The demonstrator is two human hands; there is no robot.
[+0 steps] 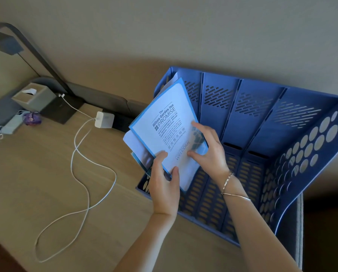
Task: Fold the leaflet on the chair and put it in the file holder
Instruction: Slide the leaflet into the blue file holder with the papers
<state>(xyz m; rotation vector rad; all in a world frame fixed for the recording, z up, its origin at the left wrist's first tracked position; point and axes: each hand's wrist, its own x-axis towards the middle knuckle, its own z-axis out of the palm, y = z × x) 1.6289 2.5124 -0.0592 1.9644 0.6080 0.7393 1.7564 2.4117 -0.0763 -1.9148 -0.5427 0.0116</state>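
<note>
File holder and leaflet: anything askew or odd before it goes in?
The leaflet is tilted, its top leaning against the file holder divider, held by the left hand and right hand. Other papers in the leftmost slot splay out unevenly. No damage visible.

The lower edge of the leaflet point(170, 132) is covered by the left hand point(164, 183) and the right hand point(207, 152). Papers point(136, 148) behind the leaflet are mostly hidden by it; their print cannot be read. The small text on the leaflet is too fine to be made out. The left wall of the holder point(272, 134) is concealed by the sheets and the left hand. The lamp point(5, 42) is cut off at the left edge. Small objects point(31, 118) near the tissue box point(33, 96) are too blurred to be identified. Both forearms are cropped at the bottom edge.
</note>
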